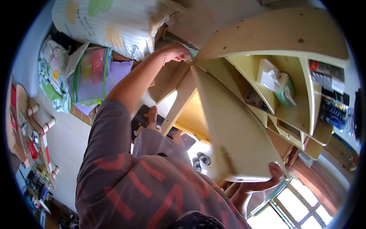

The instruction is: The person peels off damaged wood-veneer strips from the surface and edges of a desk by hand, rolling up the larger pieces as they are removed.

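A large cream board [232, 126], like a desk panel, slants between my arms in front of the shelf unit. My right hand [275, 172] grips its near right corner, fingers curled over the edge. My left arm is stretched far forward. The left hand [177, 52], with a bracelet at the wrist, is closed by the board's far end. A pale blue-green piece that looks like cloth [193, 52] shows beyond its fingers, partly hidden. Beneath the board an open wooden frame [179, 108] is visible.
Shelf unit [309, 95] on the right holds a tissue pack [284, 89] and boxes. To the left are a striped bedding bundle [110, 28], a clear zip bag [89, 70] and crumpled clothes [53, 72]. Slippers [202, 159] and a dark mat [142, 120] lie on the floor.
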Available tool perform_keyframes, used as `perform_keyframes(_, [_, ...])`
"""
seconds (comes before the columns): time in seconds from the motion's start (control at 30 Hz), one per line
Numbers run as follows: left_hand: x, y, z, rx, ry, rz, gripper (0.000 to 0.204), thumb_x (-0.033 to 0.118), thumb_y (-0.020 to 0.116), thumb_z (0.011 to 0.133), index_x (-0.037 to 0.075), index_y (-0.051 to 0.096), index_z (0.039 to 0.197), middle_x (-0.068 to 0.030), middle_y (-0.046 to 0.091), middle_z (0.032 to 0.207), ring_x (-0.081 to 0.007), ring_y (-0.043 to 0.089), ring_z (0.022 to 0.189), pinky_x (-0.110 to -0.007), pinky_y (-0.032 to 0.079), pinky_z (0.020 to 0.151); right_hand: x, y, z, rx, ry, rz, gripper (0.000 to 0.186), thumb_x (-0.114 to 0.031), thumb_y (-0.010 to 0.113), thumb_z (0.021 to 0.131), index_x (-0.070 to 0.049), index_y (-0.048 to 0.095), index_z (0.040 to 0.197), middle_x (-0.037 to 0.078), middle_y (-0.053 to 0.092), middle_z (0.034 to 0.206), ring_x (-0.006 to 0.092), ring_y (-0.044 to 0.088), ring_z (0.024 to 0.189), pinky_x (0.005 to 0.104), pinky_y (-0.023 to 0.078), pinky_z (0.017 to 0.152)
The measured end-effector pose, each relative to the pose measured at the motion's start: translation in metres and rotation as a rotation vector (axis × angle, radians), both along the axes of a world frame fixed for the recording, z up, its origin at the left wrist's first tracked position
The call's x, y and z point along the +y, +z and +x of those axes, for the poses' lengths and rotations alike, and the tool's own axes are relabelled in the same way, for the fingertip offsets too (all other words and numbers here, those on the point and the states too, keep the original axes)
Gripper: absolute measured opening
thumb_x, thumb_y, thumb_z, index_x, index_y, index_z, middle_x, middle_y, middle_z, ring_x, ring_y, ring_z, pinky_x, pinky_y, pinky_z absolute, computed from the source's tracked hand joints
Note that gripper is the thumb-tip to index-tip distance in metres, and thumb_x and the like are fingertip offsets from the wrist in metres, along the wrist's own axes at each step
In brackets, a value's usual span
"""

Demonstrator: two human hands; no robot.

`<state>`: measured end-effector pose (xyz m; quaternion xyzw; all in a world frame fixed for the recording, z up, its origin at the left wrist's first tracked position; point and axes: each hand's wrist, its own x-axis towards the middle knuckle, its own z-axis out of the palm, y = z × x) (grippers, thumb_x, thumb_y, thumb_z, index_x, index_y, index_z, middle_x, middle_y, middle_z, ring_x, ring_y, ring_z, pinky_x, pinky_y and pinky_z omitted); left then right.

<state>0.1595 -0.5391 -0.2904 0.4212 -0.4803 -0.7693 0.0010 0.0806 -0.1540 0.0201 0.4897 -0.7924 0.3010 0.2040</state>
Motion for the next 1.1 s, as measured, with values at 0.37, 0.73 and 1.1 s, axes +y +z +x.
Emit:
perform_keyframes(0.37, [0.023,0.045,-0.021,-0.179,-0.288,-0.477,0.028,0.027,0.060,0.082,0.001,0.061,0.072,-0.0083,0.064,0.074,-0.0172,0.057,0.066,-0.031,0.051,0.065,0.068,-0.016,0.055,-0.302,0.433,0.585,0.042,-0.017,0.073,0.062,-0.012,0.065,0.102,0.007,0.061,0.106,0.0274,0.059,0.096,0.0391,0.048,0.082])
perform_keyframes(0.73, [0.094,0.080,0.004,-0.057,-0.310,-1.013,0.022,0.020,0.059,0.077,-0.001,0.059,0.071,-0.0228,0.059,0.069,-0.0370,0.060,0.063,-0.043,0.047,0.060,0.094,-0.086,0.083,-0.402,0.546,0.711,0.046,-0.009,0.057,0.078,-0.011,0.059,0.124,0.011,0.049,0.137,0.0294,0.046,0.126,0.0490,0.031,0.108])
perform_keyframes(1.1, [0.162,0.098,0.026,0.020,-0.384,-1.208,0.014,0.008,0.056,0.081,-0.004,0.052,0.076,-0.0194,0.063,0.084,-0.0369,0.058,0.069,-0.043,0.048,0.062,0.124,-0.172,0.112,-0.411,0.491,0.773,0.057,-0.013,0.056,0.079,-0.017,0.049,0.135,0.007,0.037,0.148,0.0225,0.035,0.137,0.0493,0.021,0.114])
